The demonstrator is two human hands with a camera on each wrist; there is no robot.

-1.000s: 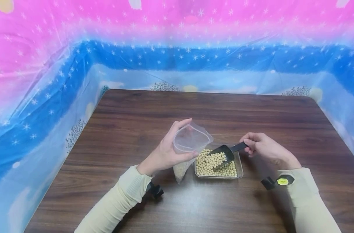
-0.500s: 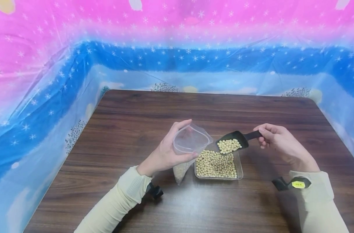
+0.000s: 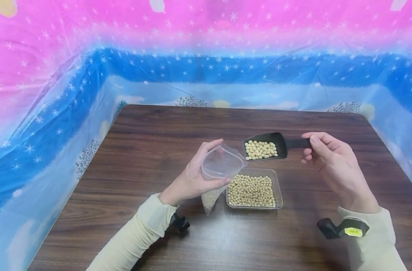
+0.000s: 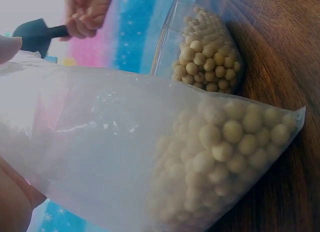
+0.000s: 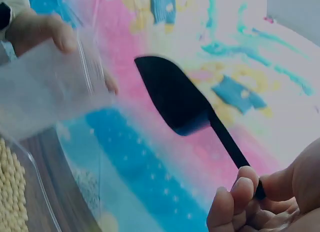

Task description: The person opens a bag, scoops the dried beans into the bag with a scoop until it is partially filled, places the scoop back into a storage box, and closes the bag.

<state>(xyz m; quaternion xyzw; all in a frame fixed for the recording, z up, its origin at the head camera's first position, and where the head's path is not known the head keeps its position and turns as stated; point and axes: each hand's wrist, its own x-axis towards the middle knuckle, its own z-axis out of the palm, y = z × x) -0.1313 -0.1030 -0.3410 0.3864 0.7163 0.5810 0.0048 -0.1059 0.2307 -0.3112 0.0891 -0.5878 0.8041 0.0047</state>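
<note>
My left hand (image 3: 192,175) holds a clear plastic bag (image 4: 110,127) upright by its mouth, thumb and fingers spreading the opening. Soybeans (image 4: 235,137) fill the lower part of the bag, whose bottom corner touches the table. In my right hand (image 3: 338,165) is the handle end of a black scoop (image 3: 281,145), pinched between thumb and fingers. A layer of soybeans (image 3: 260,149) lies in the scoop, which hovers level just right of the bag's mouth. Below it stands a clear rectangular container (image 3: 278,188) of soybeans. From the right wrist view the scoop (image 5: 172,94) shows only its underside.
The dark wooden table (image 3: 151,128) carries the container close to the bag's right side. A patterned pink and blue cloth (image 3: 206,67) hangs around the table's back and sides. Each wrist wears a black mount (image 3: 343,228).
The right hand has lifted the scoop out of the container's beans, raising it up and to the right with a load. The left hand and bag stay in place.
</note>
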